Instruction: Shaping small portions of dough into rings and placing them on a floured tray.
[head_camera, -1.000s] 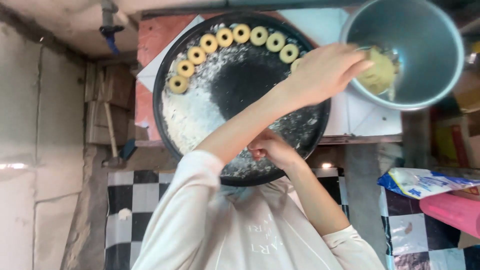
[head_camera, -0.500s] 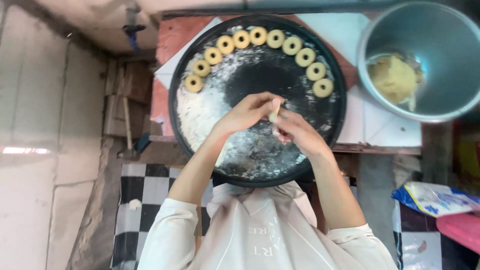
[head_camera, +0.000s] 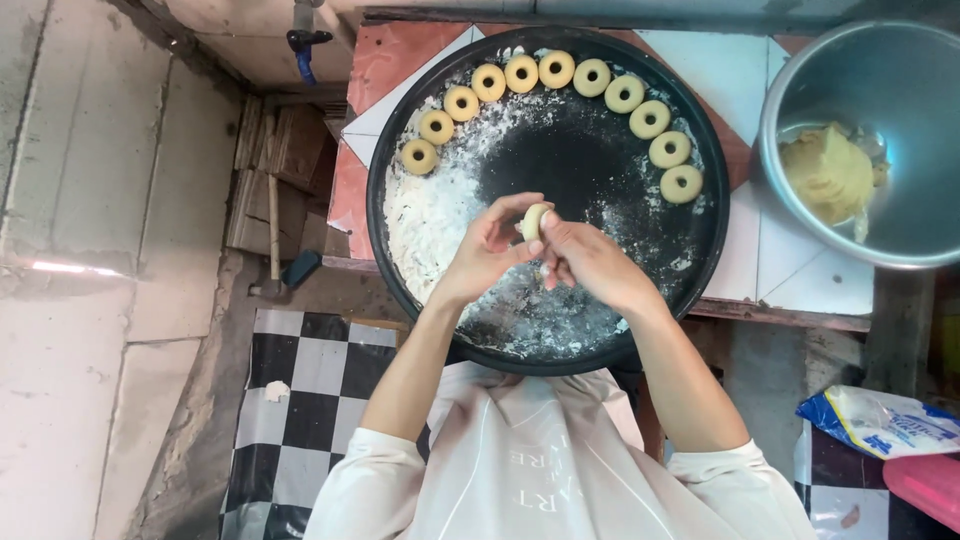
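Left to right across the head view: a checkered floor (head_camera: 300, 400) lay below the tabletop (head_camera: 800, 270), on which a round black tray (head_camera: 700, 290) sat, dusted with white flour (head_camera: 430, 215) along its left half. An arc of ring-shaped dough pieces (head_camera: 556, 69) ran round the tray's far rim, from the left side over the top to the right side. Over the tray's near middle the two hands met — the left hand (head_camera: 485, 250) curled, fingers bent inward, and the right hand (head_camera: 590, 262) closed against it, both pinching one small pale lump of dough (head_camera: 533, 221) between the fingertips. The lump stood just above the hands' meeting point, its longer axis roughly upright in the picture, touching both hands and about equally near to each. The open gap in the ring arc lay to the right of the hands and beyond them. Farther right — well apart from the hands — a metal bowl (head_camera: 900, 250) held a mass of yellow dough (head_camera: 828, 172).
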